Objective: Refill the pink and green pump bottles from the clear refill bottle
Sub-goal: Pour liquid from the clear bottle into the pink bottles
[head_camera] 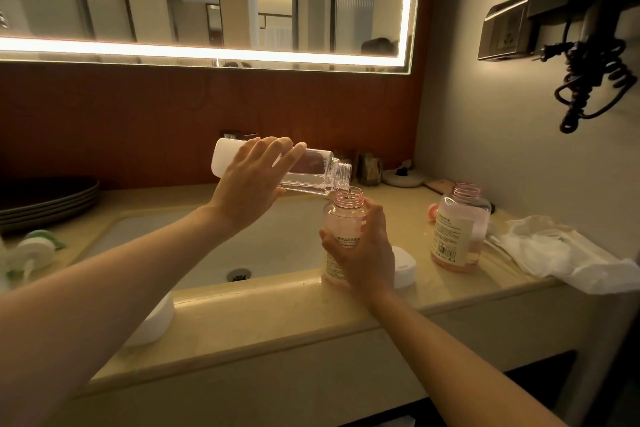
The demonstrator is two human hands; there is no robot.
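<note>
My left hand [249,180] grips the clear refill bottle [311,172], tipped on its side with its open threaded neck over the mouth of a pink bottle [344,218]. A thin stream of clear liquid runs into that mouth. My right hand [363,250] holds this pink bottle upright at the sink's front right edge. A second pink bottle [459,225], uncapped and partly full, stands further right on the counter. A green and white pump head [34,250] lies at the far left; no green bottle body shows.
The sink basin [214,246] with its drain lies below my arms. Dark stacked plates [48,201] sit at the left. A white cap [403,267] lies by my right hand, a white tub [156,319] at the front edge, a crumpled white bag [561,250] at the right.
</note>
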